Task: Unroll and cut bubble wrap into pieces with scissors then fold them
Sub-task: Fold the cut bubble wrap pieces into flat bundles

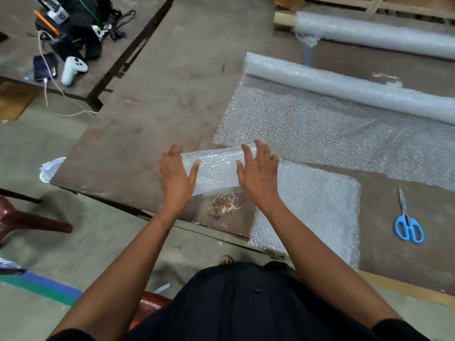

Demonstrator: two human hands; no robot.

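Bubble wrap, a cut piece [307, 200], lay at the near edge of the tabletop [152, 114], its left part turned over into a thick fold [216, 168] while the rest lay flat toward three o'clock and overhung the edge a little at six o'clock. Both hands lay on that fold with fingers straight and spread, gripping nothing: the left hand [176, 175] pressed its nine o'clock end, the right hand [259, 172] its three o'clock end. Judged from this, the folding step was under way, and the main risk was springback; the wrap looked springy, so lifting either palm before the crease set could let the fold open. Uneven pressure from the two hands might skew the fold, leaving its edges misaligned. The overhanging part could drag the piece off the tabletop if it slid toward the person. A rough, crumbly patch [222, 205] on the tabletop, just at six o'clock of the fold, might snag the film or leave grit on it. At twelve o'clock the unrolled sheet [332, 129] lay close by, running from the roll [344, 87], so an edge could catch under it. The scissors [407, 222] lay well apart at three o'clock, clear of the work, and a second roll [374, 33] lay farther off.
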